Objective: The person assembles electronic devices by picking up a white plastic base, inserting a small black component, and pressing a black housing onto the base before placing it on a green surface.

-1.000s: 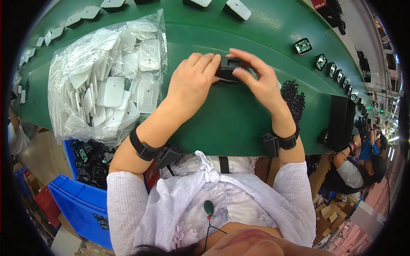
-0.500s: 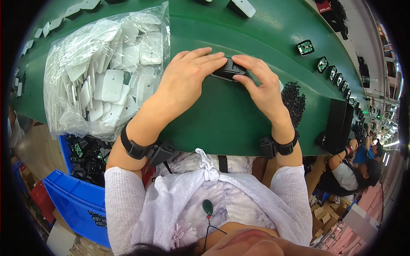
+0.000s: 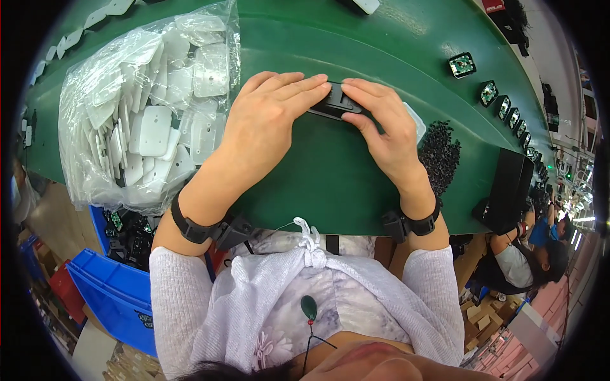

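Note:
Between my two hands, on the green tabletop (image 3: 318, 171), lies a black plastic housing (image 3: 335, 101). My left hand (image 3: 270, 108) reaches over its left end, fingers stretched flat and pressed together on it. With thumb and forefinger, my right hand (image 3: 381, 120) grips the housing's right end. The underside of the housing is hidden. A white plate (image 3: 414, 120) lies partly behind my right hand. Just right of it is a heap of small black parts (image 3: 440, 155).
A clear bag of white plates (image 3: 149, 108) fills the table's left. Below it stands a blue bin (image 3: 111, 298) beside black parts. Open housings with green circuit boards (image 3: 462, 65) line the right side, near a black box (image 3: 508, 184). Another person (image 3: 527, 254) sits at far right.
Both hands have shifted slightly left along with the black housing, still holding it. The bag and the boards have moved a little in the picture, as the view has turned slightly.

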Demonstrator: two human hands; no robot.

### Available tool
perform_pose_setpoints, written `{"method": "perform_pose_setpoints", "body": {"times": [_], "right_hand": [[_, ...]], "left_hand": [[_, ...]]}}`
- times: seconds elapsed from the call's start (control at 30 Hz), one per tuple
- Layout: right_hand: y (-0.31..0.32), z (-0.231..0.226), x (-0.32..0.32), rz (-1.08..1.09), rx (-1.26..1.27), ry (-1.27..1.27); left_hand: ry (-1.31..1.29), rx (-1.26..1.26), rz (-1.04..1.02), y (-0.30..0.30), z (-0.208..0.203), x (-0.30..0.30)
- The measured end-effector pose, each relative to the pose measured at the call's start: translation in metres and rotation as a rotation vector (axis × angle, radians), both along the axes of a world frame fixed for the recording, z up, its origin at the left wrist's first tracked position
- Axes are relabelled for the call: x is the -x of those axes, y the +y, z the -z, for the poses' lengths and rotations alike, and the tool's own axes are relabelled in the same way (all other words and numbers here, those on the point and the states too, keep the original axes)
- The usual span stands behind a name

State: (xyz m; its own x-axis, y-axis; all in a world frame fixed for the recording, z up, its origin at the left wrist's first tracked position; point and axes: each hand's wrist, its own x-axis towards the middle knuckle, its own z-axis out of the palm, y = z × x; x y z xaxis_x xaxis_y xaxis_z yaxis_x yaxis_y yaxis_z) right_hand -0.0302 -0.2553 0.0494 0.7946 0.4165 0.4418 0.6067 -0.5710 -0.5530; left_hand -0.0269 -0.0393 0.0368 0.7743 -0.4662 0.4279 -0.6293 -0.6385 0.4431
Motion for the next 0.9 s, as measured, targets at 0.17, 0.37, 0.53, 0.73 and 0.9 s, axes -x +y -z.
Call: {"method": "perform_pose_setpoints", "body": {"times": [0.17,0.37,0.53,0.73,0.9], "right_hand": [[0.004,-0.006,0.002,0.005,-0.002,-0.001],[0.004,-0.003,0.006,0.028,0.032,0.055],[0.006,-0.002,0.006,0.047,0.078,0.066],[0.014,0.006,0.012,0.097,0.138,-0.034],[0.016,0.010,0.012,0.091,0.088,-0.065]], "left_hand": [[-0.046,0.030,0.004,0.001,-0.007,-0.002],[0.019,-0.031,0.000,0.000,-0.005,0.005],[0.017,-0.084,-0.006,-0.001,-0.006,0.010],[0.013,-0.161,-0.020,0.002,-0.013,0.009],[-0.028,-0.123,-0.032,0.002,-0.013,0.007]]}}
